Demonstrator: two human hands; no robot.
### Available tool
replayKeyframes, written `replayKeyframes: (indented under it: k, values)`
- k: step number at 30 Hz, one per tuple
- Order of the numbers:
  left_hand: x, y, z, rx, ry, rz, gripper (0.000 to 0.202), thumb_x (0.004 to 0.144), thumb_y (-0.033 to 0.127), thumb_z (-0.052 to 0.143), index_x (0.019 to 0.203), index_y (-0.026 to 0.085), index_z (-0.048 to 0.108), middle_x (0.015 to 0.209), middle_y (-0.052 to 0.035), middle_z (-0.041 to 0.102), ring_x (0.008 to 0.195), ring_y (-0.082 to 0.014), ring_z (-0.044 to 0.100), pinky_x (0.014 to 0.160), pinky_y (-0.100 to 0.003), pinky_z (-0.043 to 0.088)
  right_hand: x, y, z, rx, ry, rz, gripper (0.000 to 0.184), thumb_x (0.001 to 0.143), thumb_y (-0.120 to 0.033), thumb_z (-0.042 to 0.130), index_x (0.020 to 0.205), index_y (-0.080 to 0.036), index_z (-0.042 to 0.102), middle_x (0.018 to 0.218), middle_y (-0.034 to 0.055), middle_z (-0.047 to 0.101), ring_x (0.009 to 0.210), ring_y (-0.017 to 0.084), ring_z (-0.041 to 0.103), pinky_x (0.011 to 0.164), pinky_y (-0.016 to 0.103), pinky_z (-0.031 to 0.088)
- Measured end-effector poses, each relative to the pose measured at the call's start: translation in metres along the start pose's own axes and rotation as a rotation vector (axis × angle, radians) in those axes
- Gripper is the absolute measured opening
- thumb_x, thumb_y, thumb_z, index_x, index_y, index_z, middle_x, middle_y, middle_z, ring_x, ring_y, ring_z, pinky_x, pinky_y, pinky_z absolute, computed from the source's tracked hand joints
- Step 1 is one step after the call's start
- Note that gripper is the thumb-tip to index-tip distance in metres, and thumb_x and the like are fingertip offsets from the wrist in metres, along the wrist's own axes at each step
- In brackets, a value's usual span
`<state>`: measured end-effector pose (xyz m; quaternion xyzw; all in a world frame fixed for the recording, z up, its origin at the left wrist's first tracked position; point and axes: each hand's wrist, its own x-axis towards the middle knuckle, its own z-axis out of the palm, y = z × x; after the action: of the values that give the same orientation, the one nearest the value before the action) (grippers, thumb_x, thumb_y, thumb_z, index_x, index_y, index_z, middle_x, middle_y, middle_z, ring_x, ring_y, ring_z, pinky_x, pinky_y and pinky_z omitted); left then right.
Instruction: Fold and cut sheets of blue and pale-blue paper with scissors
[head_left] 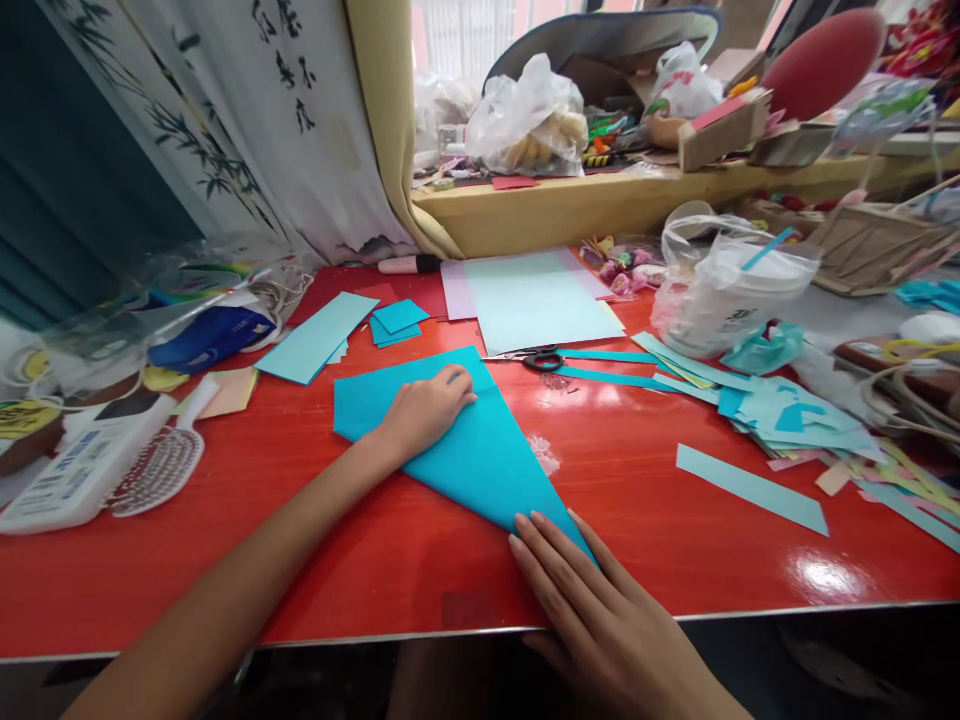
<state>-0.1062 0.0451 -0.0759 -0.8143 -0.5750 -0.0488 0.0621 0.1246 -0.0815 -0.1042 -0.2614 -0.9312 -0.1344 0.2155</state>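
Paper (pixel 491 450), bright blue and folded, lies flat near the middle of a red table (pixel 337 590), its narrow end pointing near and right. The left hand (pixel 426 412) rests on its wider far part, fingers loosely bent; I cannot tell whether they pinch anything. The right hand (pixel 600 610) is spread flat, fingers straight, laid over the narrow end without gripping it. Just beyond the folded piece, to the right, lie black-handled scissors (pixel 544 358); to the far left are small blue squares (pixel 397 330) and a pale blue rectangle (pixel 319 335). Pale sheets (pixel 536 300) lie farther back. On the right are a loose strip (pixel 750 488) and a heap of scraps (pixel 802 415); on the left, a hairbrush (pixel 161 465) beside a white box (pixel 86 460).
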Motion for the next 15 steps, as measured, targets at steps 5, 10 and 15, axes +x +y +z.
replayKeyframes:
  k: [5,10,15]
  values:
    - [0.0024,-0.0057,0.003,-0.109,0.037,0.017,0.024,0.089,0.038,0.038,0.092,0.018,0.052,0.114,-0.0036,0.054,0.089,-0.0178,0.058,0.066,-0.025,0.042,0.0006,0.0001,0.0016,0.0,0.001,0.019,0.043,0.086,-0.035,0.045,0.121,-0.011,0.052,0.127,0.0101,0.052,0.119,0.024,0.045,0.111,0.04,0.01]
    - [0.0041,-0.0096,0.0068,-0.222,0.077,0.017,0.021,0.088,0.038,0.042,0.086,0.018,0.05,0.115,-0.0009,0.053,0.093,-0.0168,0.057,0.07,-0.025,0.043,-0.001,-0.0017,0.0019,-0.003,0.009,0.023,0.048,0.083,-0.043,0.048,0.12,-0.013,0.054,0.124,0.0099,0.054,0.115,0.025,0.048,0.11,0.041,0.01]
    - [0.0045,-0.0102,0.0075,-0.279,0.068,-0.003,0.023,0.088,0.039,0.041,0.085,0.019,0.051,0.115,-0.0006,0.053,0.093,-0.0161,0.057,0.073,-0.025,0.042,-0.0049,-0.0063,0.0024,-0.006,0.041,0.05,0.052,0.081,-0.049,0.051,0.119,-0.013,0.055,0.122,0.0095,0.056,0.115,0.024,0.048,0.11,0.039,0.014]
